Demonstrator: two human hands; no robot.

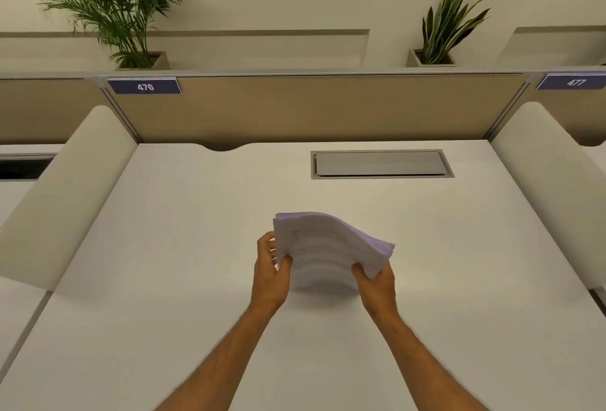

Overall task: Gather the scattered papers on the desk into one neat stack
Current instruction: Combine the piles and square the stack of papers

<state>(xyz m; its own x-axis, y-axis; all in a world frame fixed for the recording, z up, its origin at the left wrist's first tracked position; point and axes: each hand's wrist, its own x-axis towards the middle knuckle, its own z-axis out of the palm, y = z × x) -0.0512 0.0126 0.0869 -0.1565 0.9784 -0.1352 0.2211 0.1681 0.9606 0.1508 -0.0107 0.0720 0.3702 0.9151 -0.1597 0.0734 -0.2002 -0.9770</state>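
Both hands hold one bunch of papers [328, 246] up above the white desk [164, 246]. The left hand [270, 279] pinches the left edge, thumb on top. The right hand [377, 282] grips the near right corner. The papers bend in the middle, and their edges fan out on the right. Farther back, a gray flap [380, 164] sits in the desk.

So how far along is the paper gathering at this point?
Gathering looks done: no loose sheets show on the desk. In hand: the paper stack is held above the desk, left hand at its left edge, right hand at its near right corner. The sheets bow and fan unevenly at the right. Left: square the edges and set the stack down.
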